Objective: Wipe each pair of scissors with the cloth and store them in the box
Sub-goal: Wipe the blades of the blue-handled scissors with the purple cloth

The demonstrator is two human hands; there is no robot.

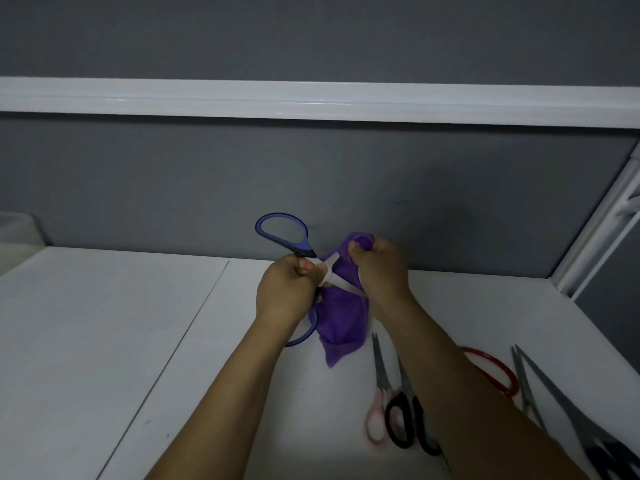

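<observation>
Blue-handled scissors are held opened wide above the white table. My left hand grips them near the pivot, one handle loop sticking up and the other showing below my wrist. My right hand clutches a purple cloth bunched around one blade, and the cloth hangs down to the table. Only a short stretch of the blades shows between my hands.
Pink-handled scissors and black-handled scissors lie at the lower right. Red-handled scissors are partly hidden by my right forearm. More dark scissors lie at the right edge. A clear container stands far left against the grey partition.
</observation>
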